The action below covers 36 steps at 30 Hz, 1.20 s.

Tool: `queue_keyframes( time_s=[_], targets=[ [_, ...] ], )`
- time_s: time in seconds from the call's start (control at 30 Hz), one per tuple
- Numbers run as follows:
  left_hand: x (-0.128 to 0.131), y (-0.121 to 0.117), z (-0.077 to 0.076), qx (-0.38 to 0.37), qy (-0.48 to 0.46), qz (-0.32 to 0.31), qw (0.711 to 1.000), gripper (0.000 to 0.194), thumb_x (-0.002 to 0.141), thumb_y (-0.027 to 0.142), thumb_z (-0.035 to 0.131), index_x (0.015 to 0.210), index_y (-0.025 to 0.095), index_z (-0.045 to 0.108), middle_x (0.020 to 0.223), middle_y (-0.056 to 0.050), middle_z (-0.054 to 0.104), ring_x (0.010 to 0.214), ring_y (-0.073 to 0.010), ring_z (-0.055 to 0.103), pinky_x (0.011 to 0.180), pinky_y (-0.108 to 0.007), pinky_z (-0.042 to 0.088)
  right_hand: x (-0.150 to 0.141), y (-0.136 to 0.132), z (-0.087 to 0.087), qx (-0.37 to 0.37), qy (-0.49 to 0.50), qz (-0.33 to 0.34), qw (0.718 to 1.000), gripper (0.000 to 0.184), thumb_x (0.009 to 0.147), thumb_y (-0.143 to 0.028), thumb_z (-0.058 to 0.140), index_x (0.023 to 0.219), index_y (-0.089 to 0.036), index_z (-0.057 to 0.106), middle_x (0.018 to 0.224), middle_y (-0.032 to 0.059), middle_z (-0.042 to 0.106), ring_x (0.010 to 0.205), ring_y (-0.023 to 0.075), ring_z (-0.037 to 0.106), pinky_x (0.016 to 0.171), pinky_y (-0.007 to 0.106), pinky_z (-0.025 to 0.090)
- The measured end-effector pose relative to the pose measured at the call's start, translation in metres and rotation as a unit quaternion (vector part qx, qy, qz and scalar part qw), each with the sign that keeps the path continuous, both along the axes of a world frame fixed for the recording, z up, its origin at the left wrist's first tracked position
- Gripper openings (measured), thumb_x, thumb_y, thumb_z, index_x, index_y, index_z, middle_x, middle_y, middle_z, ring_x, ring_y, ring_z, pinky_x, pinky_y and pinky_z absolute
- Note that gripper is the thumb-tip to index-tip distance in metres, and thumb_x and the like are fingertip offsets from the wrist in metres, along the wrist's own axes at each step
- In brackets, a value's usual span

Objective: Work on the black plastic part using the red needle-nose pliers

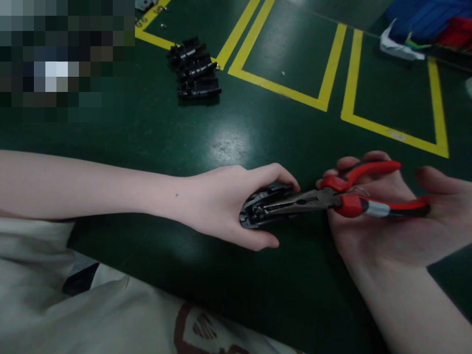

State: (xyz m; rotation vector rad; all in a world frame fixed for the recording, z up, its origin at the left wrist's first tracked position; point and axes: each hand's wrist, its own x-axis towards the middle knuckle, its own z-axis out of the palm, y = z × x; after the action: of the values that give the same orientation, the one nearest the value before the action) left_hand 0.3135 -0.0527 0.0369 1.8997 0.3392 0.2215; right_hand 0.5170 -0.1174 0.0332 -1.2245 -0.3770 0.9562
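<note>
A black plastic housing lies within my left hand, whose thumb and fingers curve along its two sides. Red-and-black needle-nose pliers rest in my right hand, palm turned up, the handles spread apart. Their long metal jaws point left and reach into the hollow of the housing. Whether the jaw tips grip anything inside is too dark to tell. A strip of light tape wraps the lower handle.
Several similar black plastic parts lie together further back on the green table. Yellow tape lines mark out areas there. Small metal rings sit at the back left. Blue bins and a white wrapper are at the back right.
</note>
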Motion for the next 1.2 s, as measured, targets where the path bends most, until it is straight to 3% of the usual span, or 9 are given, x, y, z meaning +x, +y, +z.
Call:
queue_keyframes(
  time_s=[0.3, 0.43, 0.53, 0.7, 0.9, 1.0, 1.13, 1.2],
  targets=[
    [-0.001, 0.005, -0.001, -0.045, 0.002, -0.039, 0.998, 0.069, 0.081, 0.022, 0.072, 0.137, 0.012, 0.033, 0.098, -0.004, 0.067, 0.075, -0.0128, 0.065, 0.062, -0.021, 0.050, -0.002, 0.002, 0.001, 0.023, -0.016, -0.036, 0.999, 0.027, 0.073, -0.040, 0.044, 0.072, -0.019, 0.061, 0.075, 0.0052, 0.060, 0.068, 0.0175, 0.061, 0.060, 0.037, 0.056],
    [-0.001, 0.004, -0.003, -0.064, -0.010, -0.016, 0.998, 0.071, 0.083, 0.020, 0.068, 0.142, 0.014, 0.029, 0.091, -0.001, 0.066, 0.074, -0.0134, 0.065, 0.063, -0.022, 0.052, 0.004, 0.008, 0.004, 0.018, -0.021, -0.097, 0.995, 0.033, 0.079, -0.039, 0.034, 0.069, -0.019, 0.059, 0.075, 0.0054, 0.056, 0.072, 0.0172, 0.061, 0.058, 0.035, 0.054],
    [-0.001, 0.003, -0.005, -0.051, -0.040, 0.022, 0.998, 0.075, 0.084, 0.024, 0.069, 0.145, 0.012, 0.027, 0.098, -0.004, 0.066, 0.078, -0.0154, 0.065, 0.068, -0.025, 0.054, 0.012, 0.012, 0.002, 0.018, -0.020, -0.110, 0.994, 0.030, 0.077, -0.039, 0.036, 0.070, -0.018, 0.056, 0.077, 0.0059, 0.055, 0.072, 0.0175, 0.060, 0.059, 0.036, 0.055],
    [-0.002, 0.005, -0.006, 0.002, -0.075, 0.091, 0.993, 0.066, 0.085, 0.025, 0.070, 0.141, 0.009, 0.038, 0.123, -0.008, 0.059, 0.100, -0.0163, 0.062, 0.087, -0.025, 0.053, 0.020, 0.011, -0.004, 0.060, -0.069, -0.057, 0.994, 0.026, 0.072, -0.043, 0.049, 0.078, -0.019, 0.057, 0.082, 0.0057, 0.057, 0.080, 0.0203, 0.062, 0.074, 0.042, 0.056],
    [-0.002, 0.007, -0.004, -0.003, -0.089, 0.116, 0.989, 0.061, 0.084, 0.021, 0.071, 0.137, 0.008, 0.044, 0.128, -0.007, 0.057, 0.110, -0.0156, 0.058, 0.094, -0.024, 0.049, 0.020, 0.008, -0.011, 0.069, -0.094, -0.060, 0.991, 0.035, 0.071, -0.050, 0.061, 0.087, -0.019, 0.058, 0.088, 0.0067, 0.062, 0.089, 0.0237, 0.064, 0.091, 0.051, 0.054],
    [-0.002, 0.006, -0.004, -0.025, -0.096, 0.128, 0.987, 0.062, 0.082, 0.021, 0.073, 0.136, 0.009, 0.045, 0.121, -0.005, 0.059, 0.102, -0.0142, 0.060, 0.088, -0.023, 0.051, 0.021, 0.007, -0.014, 0.094, -0.122, -0.063, 0.986, 0.039, 0.070, -0.049, 0.070, 0.093, -0.020, 0.058, 0.095, 0.0055, 0.062, 0.098, 0.0235, 0.064, 0.097, 0.051, 0.052],
    [-0.002, 0.007, -0.004, -0.092, -0.103, 0.114, 0.984, 0.068, 0.079, 0.020, 0.076, 0.137, 0.011, 0.040, 0.096, 0.000, 0.059, 0.078, -0.0108, 0.060, 0.068, -0.022, 0.052, 0.026, 0.005, -0.015, 0.114, -0.168, -0.025, 0.979, 0.048, 0.069, -0.041, 0.076, 0.108, -0.023, 0.055, 0.101, 0.0048, 0.061, 0.108, 0.0238, 0.062, 0.101, 0.054, 0.050],
    [-0.002, 0.008, -0.005, -0.117, -0.110, 0.101, 0.982, 0.071, 0.078, 0.019, 0.077, 0.137, 0.013, 0.038, 0.087, 0.002, 0.056, 0.073, -0.0107, 0.058, 0.064, -0.022, 0.052, 0.028, 0.005, -0.015, 0.129, -0.276, 0.017, 0.952, 0.056, 0.073, -0.043, 0.072, 0.121, -0.027, 0.050, 0.111, 0.0054, 0.059, 0.111, 0.0238, 0.061, 0.099, 0.054, 0.052]
  ],
)
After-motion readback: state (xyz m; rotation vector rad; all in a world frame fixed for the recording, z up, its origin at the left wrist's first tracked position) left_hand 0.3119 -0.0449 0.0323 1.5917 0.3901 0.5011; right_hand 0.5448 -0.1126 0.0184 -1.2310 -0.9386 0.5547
